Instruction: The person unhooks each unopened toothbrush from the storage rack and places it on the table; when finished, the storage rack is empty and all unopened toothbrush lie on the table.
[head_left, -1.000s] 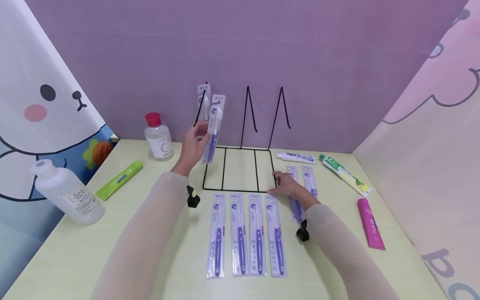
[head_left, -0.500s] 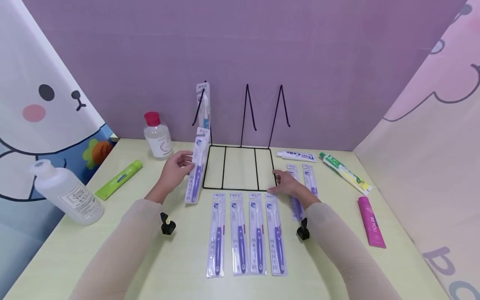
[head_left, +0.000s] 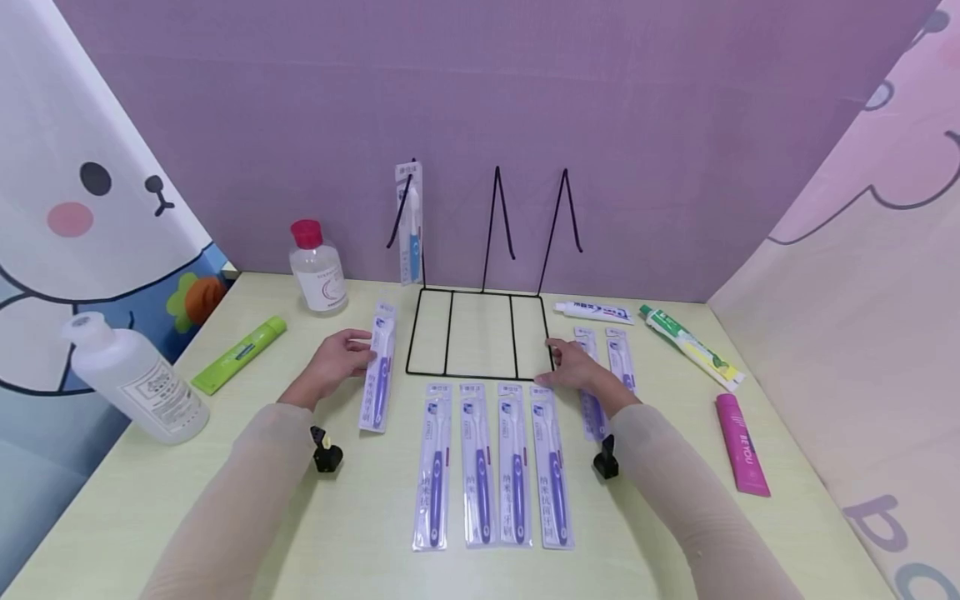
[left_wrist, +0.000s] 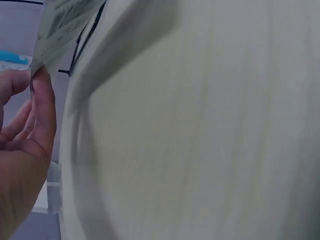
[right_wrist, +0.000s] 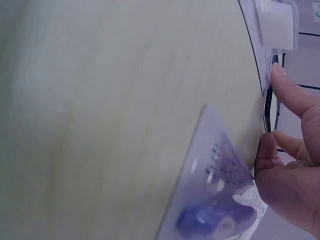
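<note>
My left hand (head_left: 335, 364) pinches a packaged toothbrush (head_left: 377, 371) with a purple handle by its left edge, left of the black wire rack (head_left: 480, 376). In the left wrist view, thumb and fingers hold the edge of this pack (left_wrist: 62, 32). The rack has three upright hooks; a packaged toothbrush with a blue handle (head_left: 414, 250) hangs on the left one. My right hand (head_left: 573, 367) holds the rack's front right corner, with the thumb at the front wire and fingers at the side wire. Several purple packaged toothbrushes (head_left: 480, 500) lie in a row before the rack.
Two more packs (head_left: 619, 358) lie beside my right hand. Farther right are white (head_left: 595, 312), green-yellow (head_left: 690, 346) and pink (head_left: 742, 446) tubes. On the left are a green tube (head_left: 240, 356), a red-capped bottle (head_left: 318, 275) and a white bottle (head_left: 142, 379). A purple wall (head_left: 637, 125) stands behind.
My left hand has brought the purple toothbrush pack down and leftward, away from the left hook to low over the table. The right hand stays at the rack's corner.
</note>
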